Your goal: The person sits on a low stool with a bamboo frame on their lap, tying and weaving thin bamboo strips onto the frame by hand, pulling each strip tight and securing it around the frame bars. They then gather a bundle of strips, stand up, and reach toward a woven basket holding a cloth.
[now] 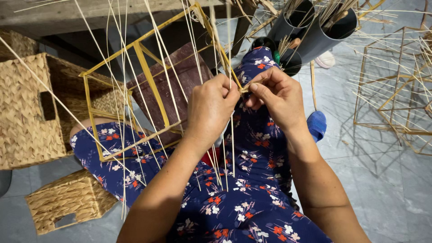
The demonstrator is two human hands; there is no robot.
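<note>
Grey tiled floor [382, 180] fills the view from above, with a seated person's lap in a dark blue flowered dress [252, 198] at the centre. Just above the knees, a thin pale strand [246, 87] of weaving fibre runs between both hands. The right hand [276, 96] is nearly closed, thumb and forefinger pinching the strand's end. The left hand [211, 108] is curled tight around a bundle of long pale reeds [225, 153] and presses against one edge of a yellow wire frame [148, 85] shaped like an open box, which rests tilted across the left thigh. More reeds fan up and out from the frame.

Done well, this wrapping seems to call for steady tension: the left hand bracing the reeds hard against the frame while the right draws the strand snug, so no slack creeps in.

Behind the frame sits a dark reddish wooden block [180, 76]. Further left stand 2 finished woven baskets [27, 112], 1 large, 1 small. Grey tubes [315, 31] holding spare fibre stand beyond the knees, a blue slipper [317, 123] lies near the right wrist, and bare wire frames [396, 94] rest at right.
</note>
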